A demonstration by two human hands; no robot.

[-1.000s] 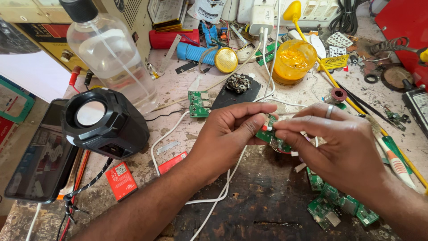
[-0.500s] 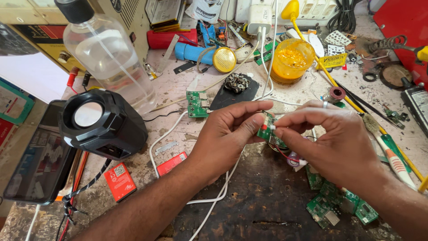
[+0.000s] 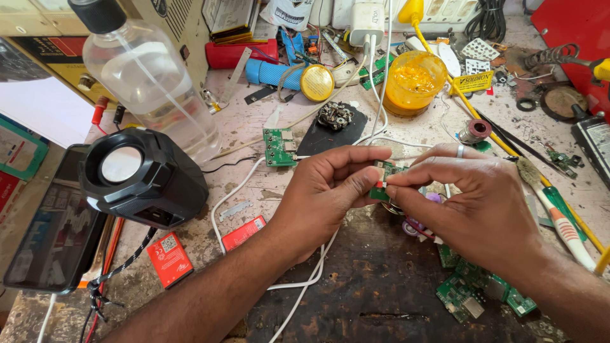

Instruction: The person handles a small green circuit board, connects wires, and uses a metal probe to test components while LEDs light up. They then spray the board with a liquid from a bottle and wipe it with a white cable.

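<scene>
My left hand [image 3: 327,190] and my right hand [image 3: 473,203] meet over the middle of the workbench. Between their fingertips they pinch a small green circuit board [image 3: 386,180] with a red and white spot on its edge. The right hand wears a ring. Thin red wires and small purple parts [image 3: 416,223] hang under the right palm, partly hidden. A white cable [image 3: 232,194] runs under my left wrist.
A black speaker [image 3: 143,178] and a phone [image 3: 54,228] sit at left, a clear plastic bottle [image 3: 149,82] behind them. Another green board [image 3: 278,147] lies above my left hand. An orange jar [image 3: 414,82], solder spool [image 3: 474,131], brush [image 3: 549,209] and several loose green boards [image 3: 480,292] crowd the right.
Both hands have drawn slightly closer and higher in view, fingertips tightening on the small green board. The board now shows more plainly between the thumbs.
</scene>
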